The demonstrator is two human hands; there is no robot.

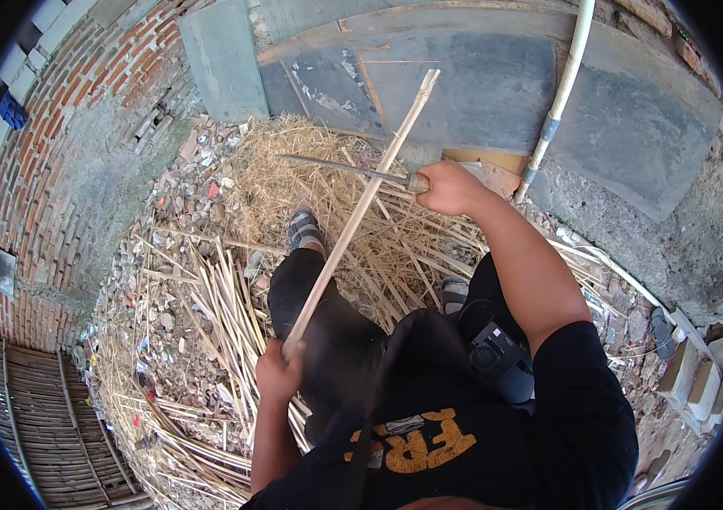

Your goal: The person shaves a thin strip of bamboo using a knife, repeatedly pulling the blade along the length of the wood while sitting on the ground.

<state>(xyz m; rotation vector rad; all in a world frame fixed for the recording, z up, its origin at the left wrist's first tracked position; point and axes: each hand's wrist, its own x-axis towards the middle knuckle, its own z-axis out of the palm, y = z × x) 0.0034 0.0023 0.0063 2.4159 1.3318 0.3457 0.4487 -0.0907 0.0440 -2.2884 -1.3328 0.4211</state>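
Rubbly ground [166, 297], brick wall [39, 221] | I see left hand [279, 374] gripping pale strip [340, 255] near its lower end | right hand [451, 187] clenched on knife [344, 167], crossing strip's upper half | boxy stand [694, 382], contents unclear

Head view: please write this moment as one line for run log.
left hand: holds strip; right hand: holds knife; knife: crosses strip, contact unclear; ground: loose strips

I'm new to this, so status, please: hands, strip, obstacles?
Left hand gripping pale strip. Right hand holding knife, crossing strip in view. Straw, loose strips below.
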